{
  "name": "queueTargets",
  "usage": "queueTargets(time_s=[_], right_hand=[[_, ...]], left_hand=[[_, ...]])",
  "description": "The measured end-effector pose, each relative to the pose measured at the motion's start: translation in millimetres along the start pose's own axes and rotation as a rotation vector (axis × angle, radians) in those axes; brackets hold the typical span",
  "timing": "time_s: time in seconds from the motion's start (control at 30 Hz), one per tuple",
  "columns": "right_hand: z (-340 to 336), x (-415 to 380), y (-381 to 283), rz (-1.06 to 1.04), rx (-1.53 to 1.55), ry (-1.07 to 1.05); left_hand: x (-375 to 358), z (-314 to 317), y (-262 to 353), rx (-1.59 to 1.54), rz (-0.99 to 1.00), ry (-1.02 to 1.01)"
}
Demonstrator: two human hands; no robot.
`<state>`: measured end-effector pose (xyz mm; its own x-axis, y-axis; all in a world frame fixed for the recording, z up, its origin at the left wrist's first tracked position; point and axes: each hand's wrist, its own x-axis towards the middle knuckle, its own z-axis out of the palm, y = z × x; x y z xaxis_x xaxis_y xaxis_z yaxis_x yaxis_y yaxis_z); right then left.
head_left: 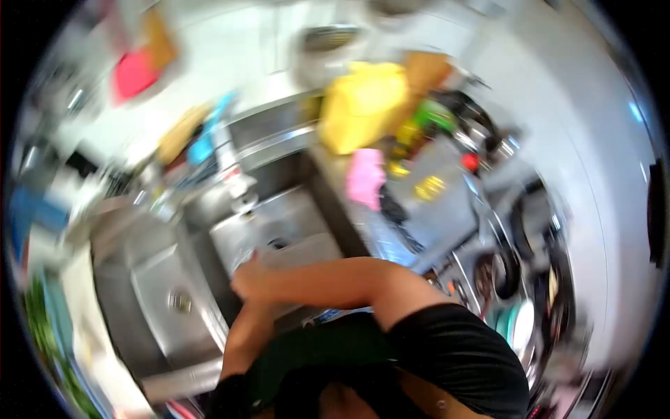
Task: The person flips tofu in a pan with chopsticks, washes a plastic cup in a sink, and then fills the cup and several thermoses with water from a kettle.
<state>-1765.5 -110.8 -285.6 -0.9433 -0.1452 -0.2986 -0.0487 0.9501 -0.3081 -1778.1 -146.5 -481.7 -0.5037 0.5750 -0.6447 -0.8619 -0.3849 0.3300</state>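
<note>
Both hands (248,281) meet over the right basin (338,202), where we best work low, our grip too blurred to tell.

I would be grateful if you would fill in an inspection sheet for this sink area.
Surface: double steel sink, strainer in the left basin.
Job's things: faucet over the right basin; anything held is too blurred to tell.
Clutter: yellow bag, pink item and pan to the right.
Hands: both hands close together over the right basin; grip unclear.
Cables: nothing seen.
Surroundings: blurred green bundle at far left.
</note>
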Motion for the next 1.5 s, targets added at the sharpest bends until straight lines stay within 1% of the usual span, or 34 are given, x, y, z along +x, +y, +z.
queueTargets(time_s=[0.03, 0.07, 0.1, 0.13, 0.2, 0.23, 0.3, 0.33, 0.37, 0.43, 0.5, 0.57, 0.63, 0.7, 0.73, 0.8, 0.83, 0.9, 0.93, 0.97, 1.0, 1.03, 1.07, 1.1, 1.13, 1.17, 1.23, 1.27, 1.3, 1.37, 1.4, 1.43, 1.47, 1.5], right_hand=[[-21.6, -18.3, -6.8, 0.092, 0.052, 0.124], [-15.2, -20.4, -9.1, 0.096, 0.087, 0.238], [26.9, 18.3, -10.1, 0.199, -0.072, 0.197], [51.3, 45.0, -11.4, 0.057, -0.292, 0.258], [35.4, 46.1, -2.4, 0.235, 0.028, 0.112], [42.1, 51.4, 3.0, 0.278, 0.036, 0.129], [34.8, 48.1, 13.0, 0.384, -0.133, 0.516], [16.5, 36.2, 13.1, 0.569, -0.006, 0.599], [-9.4, 21.2, 19.6, 0.59, -0.003, 0.613], [-48.8, -7.1, 42.1, 0.737, 0.227, 0.44], [-79.0, -74.3, 82.8, 0.371, 0.45, 0.491], [-27.9, -58.8, 121.0, 0.399, 0.697, 0.774], [-49.7, -111.8, 119.2, 0.511, 1.14, 0.573], [1.0, -96.5, 136.9, 0.701, 1.122, 0.645], [14.0, -95.8, 141.8, 0.697, 1.121, 0.65], [27.7, -98.4, 146.0, 0.768, 1.281, 0.542], [26.1, -103.4, 146.5, 0.763, 1.279, 0.548], [26.5, -115.1, 146.6, 0.84, 1.225, 0.572], [27.6, -123.6, 148.2, 0.784, 1.176, 0.606], [28.8, -129.1, 152.5, 0.704, 1.13, 0.617], [17.3, -142.9, 148.2, 0.637, 1.17, 0.574], [18.0, -144.9, 147.6, 0.571, 1.084, 0.607], [1.4, -154.2, 135.5, 0.698, 1.167, 0.617], [-11.7, -160.1, 134.3, 0.672, 1.202, 0.556], [-12.8, -159.8, 139.1, 0.593, 1.314, 0.564], [-47.0, -168.7, 122.1, 0.658, 1.43, 0.58], [-64.5, -174.7, 120.0, 0.444, 1.558, 0.574], [-77.6, -176.4, 107.0, 0.363, 1.515, 0.644], [-89.1, -175.2, 97.0, 0.376, 1.347, 0.65], [-110.1, -171.6, 57.3, 0.257, 0.714, 0.834], [-107.7, -154.8, 54.9, 0.221, 0.719, 0.798], [-99.5, -134.6, 56.6, 0.276, 0.357, 0.501], [-93.1, -122.2, 53.9, 0.317, -0.011, 0.213], [-90.6, -118.9, 47.1, 0.293, -0.016, 0.198]], left_hand=[[1.3, -3.2, 3.2, 0.051, -0.016, 0.003], [2.9, -6.1, 6.5, 0.103, -0.027, 0.015], [2.8, -8.5, 9.1, 0.159, -0.033, 0.03], [2.0, -11.5, 13.6, 0.216, -0.032, 0.053], [0.0, -15.6, 21.9, 0.333, -0.023, 0.112], [-3.1, -16.0, 28.9, 0.397, -0.013, 0.141], [-9.1, -12.2, 46.6, 0.546, 0.055, 0.192], [-7.7, -3.7, 55.8, 0.642, 0.111, 0.209], [-8.4, 6.1, 67.0, 0.769, 0.189, 0.214], [-2.1, 41.0, 85.8, 1.08, 0.458, 0.202], [-5.8, 75.2, 99.2, 1.306, 0.807, 0.181], [-4.6, 82.7, 124.2, 1.322, 1.192, 0.053], [-74.8, 165.8, 117.3, 1.405, 1.537, -0.04], [-115.7, 224.2, 111.0, 1.449, 1.442, -0.214], [-115.9, 231.8, 116.6, 1.449, 1.447, -0.216], [-105.1, 244.3, 138.1, 1.876, 1.172, -0.181], [-99.2, 248.3, 145.9, 1.875, 1.181, -0.182], [-94.1, 245.9, 160.7, 1.987, 1.204, -0.299], [-103.3, 247.6, 162.6, 1.966, 1.243, -0.374], [-104.0, 243.2, 175.6, 2.111, 1.055, -0.334], [-70.0, 211.4, 197.6, 1.947, 1.044, -0.435], [-99.9, 227.0, 190.2, 2.258, 1.218, -0.347], [-109.0, 234.1, 189.1, 2.441, 1.2, -0.232], [-114.9, 240.5, 183.7, 2.317, 1.431, -0.24], [-97.9, 232.3, 187.0, 2.062, 1.582, -0.244], [-121.8, 244.2, 176.8, 1.914, 1.386, -0.102], [-126.3, 223.5, 179.6, 1.685, 1.114, 0.302], [-116.7, 197.1, 180.6, 1.364, 0.938, 0.374], [-96.7, 161.7, 180.7, 1.037, 0.777, 0.417], [-34.2, 60.4, 174.0, 0.294, 0.188, 0.096], [-55.4, 55.6, 158.8, 0.215, 0.094, 0.062], [-77.5, 60.6, 132.6, 0.134, 0.001, 0.02], [-89.0, 62.1, 121.7, 0.136, -0.002, 0.01], [-98.2, 63.9, 117.7, 0.146, -0.009, -0.006]])
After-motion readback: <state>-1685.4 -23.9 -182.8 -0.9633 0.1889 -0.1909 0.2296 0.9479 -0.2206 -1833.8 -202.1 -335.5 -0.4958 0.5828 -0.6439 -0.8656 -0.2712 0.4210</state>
